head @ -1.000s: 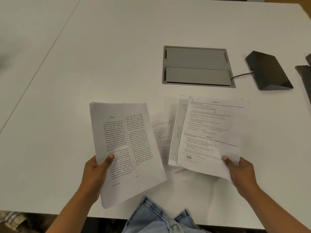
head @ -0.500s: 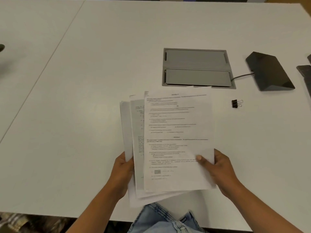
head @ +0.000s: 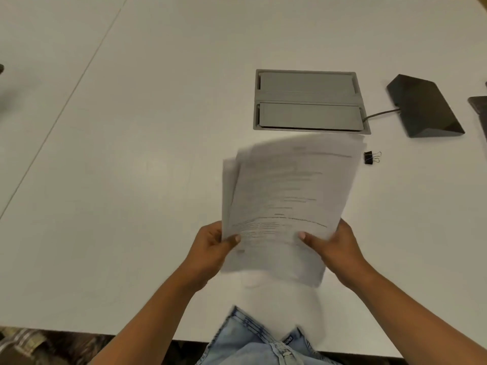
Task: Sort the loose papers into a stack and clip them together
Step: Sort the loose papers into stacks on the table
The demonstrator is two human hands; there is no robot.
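A loose stack of printed white papers (head: 287,196) is held up above the white table (head: 147,159), its sheets fanned out of line at the top left and blurred by motion. My left hand (head: 210,248) grips the stack's lower left edge, thumb on the front page. My right hand (head: 334,246) grips the lower right edge the same way. A small black binder clip (head: 371,157) lies on the table just right of the stack's top corner, touching neither hand.
A grey recessed cable box (head: 308,101) sits in the table behind the papers. A black wedge-shaped device (head: 424,106) with a cable lies to its right, and another dark object (head: 481,109) at the right edge. The table's near edge runs along my lap.
The two bundles, held apart a second ago, have been brought together into one stack. Both hands now hold it, and the sheets have slid closer into line while shifting right.
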